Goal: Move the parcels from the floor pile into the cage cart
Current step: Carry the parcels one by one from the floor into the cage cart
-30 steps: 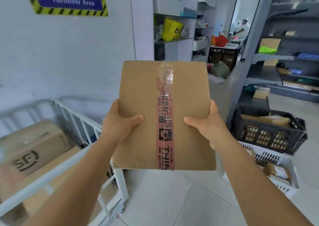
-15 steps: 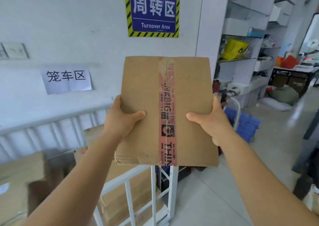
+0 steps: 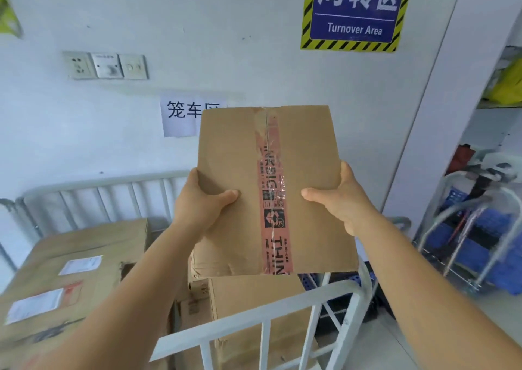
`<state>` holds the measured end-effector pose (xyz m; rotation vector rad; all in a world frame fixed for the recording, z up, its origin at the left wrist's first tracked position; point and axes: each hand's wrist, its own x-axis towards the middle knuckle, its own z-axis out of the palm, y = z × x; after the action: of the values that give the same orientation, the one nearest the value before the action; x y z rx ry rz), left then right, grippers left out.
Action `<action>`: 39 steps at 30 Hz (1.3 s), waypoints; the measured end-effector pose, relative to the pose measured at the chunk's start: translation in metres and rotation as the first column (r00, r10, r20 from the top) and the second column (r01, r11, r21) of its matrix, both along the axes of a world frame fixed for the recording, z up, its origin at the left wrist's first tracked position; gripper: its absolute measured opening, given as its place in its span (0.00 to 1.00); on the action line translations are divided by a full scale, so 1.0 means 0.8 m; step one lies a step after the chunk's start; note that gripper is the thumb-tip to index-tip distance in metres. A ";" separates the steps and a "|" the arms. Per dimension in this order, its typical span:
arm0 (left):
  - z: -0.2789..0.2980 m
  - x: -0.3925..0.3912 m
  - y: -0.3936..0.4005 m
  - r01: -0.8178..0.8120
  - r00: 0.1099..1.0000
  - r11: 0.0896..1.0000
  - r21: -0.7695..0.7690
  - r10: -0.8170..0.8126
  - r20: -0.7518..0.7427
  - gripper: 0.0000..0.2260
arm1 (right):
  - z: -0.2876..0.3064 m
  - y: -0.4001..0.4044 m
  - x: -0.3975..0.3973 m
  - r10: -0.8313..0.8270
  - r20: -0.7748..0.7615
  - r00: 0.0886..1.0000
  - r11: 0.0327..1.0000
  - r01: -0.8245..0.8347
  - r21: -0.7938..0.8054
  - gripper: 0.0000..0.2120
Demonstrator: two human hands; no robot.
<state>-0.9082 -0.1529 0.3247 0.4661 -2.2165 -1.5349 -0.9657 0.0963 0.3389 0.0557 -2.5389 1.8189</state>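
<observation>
Centrally, parcel: a flat brown cardboard parcel (image 3: 234,189) fills the middle of the frame, held up in the air above the cage cart, its broad face toward the camera and its far edge tipped slightly away.
Tape: a strip of pink printed tape (image 3: 272,200) runs lengthwise down the parcel's face, right of its midline, with dark lettering and a small box symbol.
Left hand: the left hand (image 3: 202,208) grips the parcel's left edge, thumb laid across the front face, the other fingers hidden behind the board.
Right hand: the right hand (image 3: 343,200) grips the right edge the same way, thumb on the front pointing toward the tape, the remaining fingers out of sight behind.
Cage cart: the white railed cage cart (image 3: 282,313) lies below the parcel, one railing crossing the lower middle of the frame and another along the wall at middle left.
Loaded boxes: inside the cart a large carton with white labels (image 3: 70,273) lies at lower left; a second brown carton (image 3: 254,299) stands directly under the held parcel.
Wall: a blue sign (image 3: 354,11) with a yellow-and-black border reading "Turnover Area" hangs at upper right; a paper notice (image 3: 180,118) is partly covered by the parcel's top left corner; a row of sockets and switches (image 3: 106,65) sits at upper left.
Right side: a metal trolley with blue crates (image 3: 466,237) stands at middle right, beside a shelving unit.
</observation>
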 end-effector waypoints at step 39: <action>-0.287 -0.251 0.009 -0.171 0.721 0.985 -0.001 0.126 0.682 0.40 | -0.314 -0.027 -0.327 0.119 0.646 0.754 0.942 -0.292 0.167 0.38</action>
<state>-1.1086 -0.1456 0.0952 1.3926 -2.5521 -1.4967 -1.2274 0.0746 0.0874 -0.3468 -3.3525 1.7821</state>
